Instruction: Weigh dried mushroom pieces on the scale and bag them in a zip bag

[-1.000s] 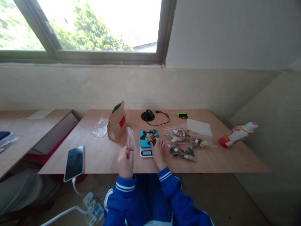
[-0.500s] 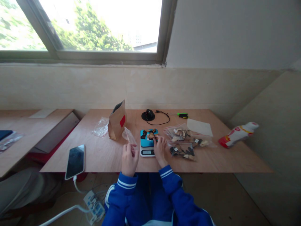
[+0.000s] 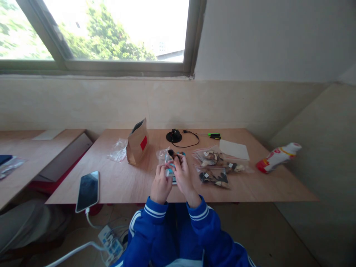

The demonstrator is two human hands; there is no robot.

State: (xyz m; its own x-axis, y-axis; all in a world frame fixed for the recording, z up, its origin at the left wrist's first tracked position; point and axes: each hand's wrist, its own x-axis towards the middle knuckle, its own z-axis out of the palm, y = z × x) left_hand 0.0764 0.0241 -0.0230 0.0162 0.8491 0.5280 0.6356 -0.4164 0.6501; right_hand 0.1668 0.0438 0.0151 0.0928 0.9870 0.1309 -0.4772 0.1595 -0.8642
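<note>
My right hand (image 3: 183, 173) is closed around brown and black dried mushroom pieces (image 3: 175, 155), lifted over the blue-topped kitchen scale (image 3: 174, 180). Beside it, my left hand (image 3: 161, 184) pinches a clear plastic zip bag (image 3: 162, 155) near its mouth. The mushroom pieces are at the bag's opening; whether any are inside I cannot tell. Both hands cover most of the scale and its display. Right of them lie bags of dried mushroom pieces, one nearer (image 3: 214, 178) and one farther (image 3: 210, 157), with another (image 3: 236, 167) to their right.
A brown paper bag (image 3: 136, 144) stands at left, beside crumpled clear plastic (image 3: 118, 150). Behind the scale are a black round stand (image 3: 174, 136) with a cable and a screwdriver (image 3: 214, 135). White paper (image 3: 234, 149), a red-white bottle (image 3: 278, 157) and a charging phone (image 3: 88, 191) also lie there.
My right hand has picked the mushroom pieces up from the scale and moved left. My left hand has brought the plastic bag right, so both hands meet over the scale.
</note>
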